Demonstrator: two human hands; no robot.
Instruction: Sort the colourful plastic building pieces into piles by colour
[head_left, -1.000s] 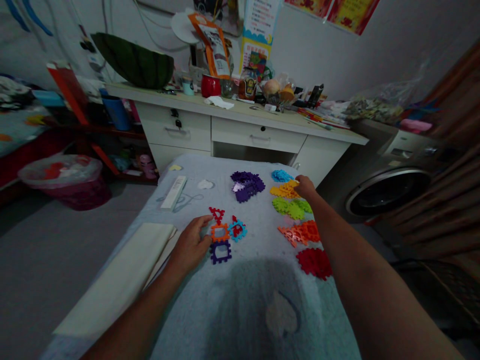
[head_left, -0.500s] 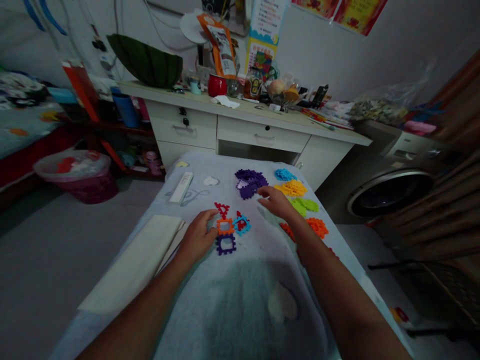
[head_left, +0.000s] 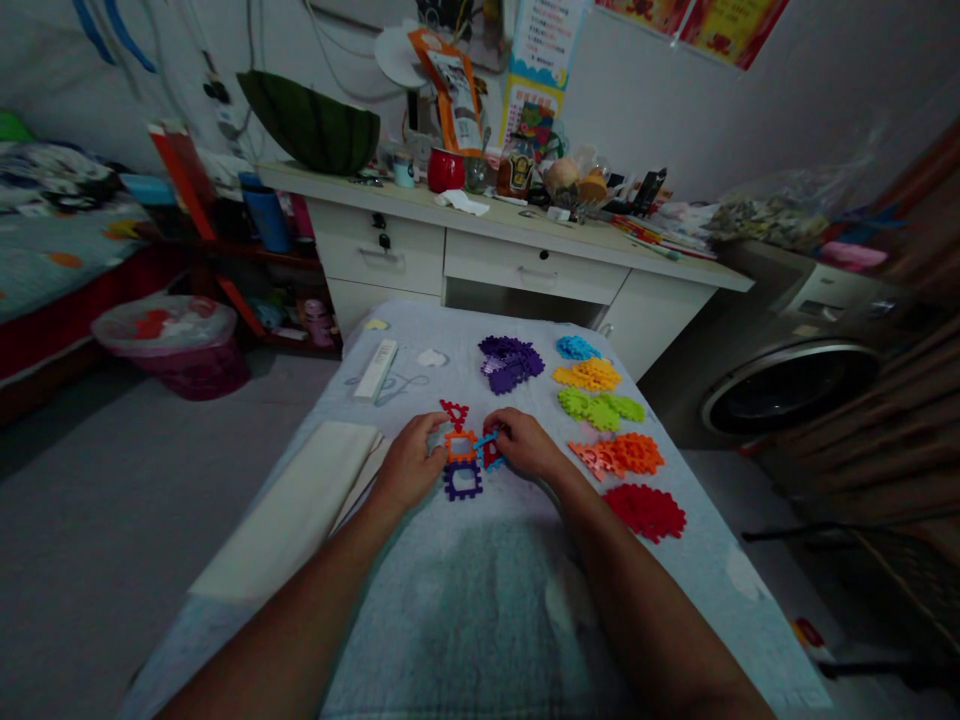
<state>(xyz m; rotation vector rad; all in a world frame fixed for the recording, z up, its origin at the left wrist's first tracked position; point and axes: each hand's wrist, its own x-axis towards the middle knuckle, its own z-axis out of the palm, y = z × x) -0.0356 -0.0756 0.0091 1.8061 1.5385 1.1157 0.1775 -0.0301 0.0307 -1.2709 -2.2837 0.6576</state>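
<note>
My left hand [head_left: 411, 460] rests at the left edge of a small group of flat, notched plastic building pieces, fingers bent and thumb against the orange square frame [head_left: 460, 434]. A red triangular frame [head_left: 455, 411] sits above that square by my index finger, and a purple square frame [head_left: 463, 492] below it. On the right side, my right hand [head_left: 525, 443] pinches a light blue piece [head_left: 489, 440], tilted up from the cloth. Red shows beside the blue; the fingers partly hide both.
Piles of purple [head_left: 511, 364], blue [head_left: 577, 347], yellow [head_left: 589, 375], green [head_left: 600, 408], orange [head_left: 626, 454] and red pieces [head_left: 646, 512] lie on the cloth-covered table. A white box [head_left: 376, 371] and folded cream sheet [head_left: 289, 510] are at left. A cluttered desk [head_left: 536, 240] stands behind.
My right hand has moved left and toward me, from beside the purple pile to the light blue piece, which is now tilted up. The left hand stays by the orange square.
</note>
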